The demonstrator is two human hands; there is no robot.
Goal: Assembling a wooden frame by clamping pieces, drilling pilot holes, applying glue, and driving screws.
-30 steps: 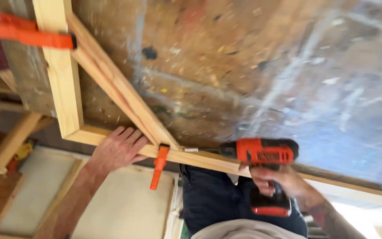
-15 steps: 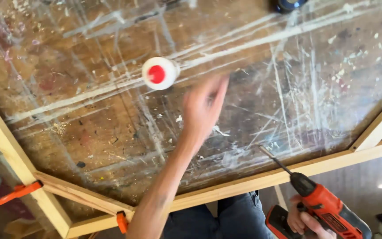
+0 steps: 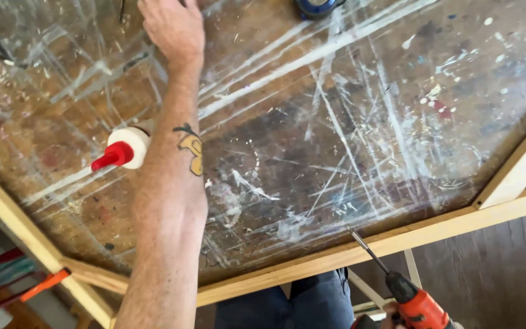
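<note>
Scuffed wood, pale timber, bright plastic.
The workbench top (image 3: 348, 140) is worn brown wood, scratched and paint-flecked, with glossy streaks. The frame strips (image 3: 397, 240) are pale, smooth, matt timber. The glue bottle (image 3: 123, 149) looks like smooth plastic, the drill (image 3: 418, 304) orange plastic with a metal bit.

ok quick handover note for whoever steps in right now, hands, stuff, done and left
Left hand: stretched out over the far side of the bench, palm down, nothing visibly in its grip.
Right hand: barely in view at the bottom edge, holding the orange drill, bit pointing at the near frame rail.
Glue bottle, red tip, lies on the bench beside the left forearm. Orange clamp sits at the frame's near left corner.
Done: wood frame laid out around the bench, the one corner clamped.
Left: cannot tell which joints are screwed.
</note>
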